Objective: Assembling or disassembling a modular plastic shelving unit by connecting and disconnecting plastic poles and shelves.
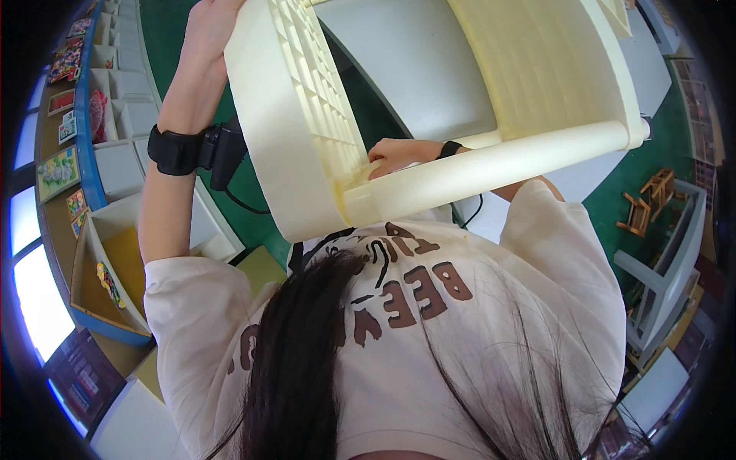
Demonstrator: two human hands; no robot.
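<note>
A large cream plastic piece (268, 115), looking like a child's chair with curved panels, a ribbed inner side and a round bar, is tilted up in front of my chest. My left hand (208, 34) grips its left panel's outer edge near the top of the view; the fingertips are cut off. Inside the piece, my right hand (405, 156) reaches over the round bar (491, 169) to the foot of the ribbed side, fingers curled. A bit of something white shows under that hand, too little to name.
A grey-white tabletop (414, 65) lies beyond the piece, above a green floor (165, 23). White bins (126, 115) and a blue-edged shelf stand at left. Small wooden chairs (648, 201) and a grey frame (667, 284) are at right.
</note>
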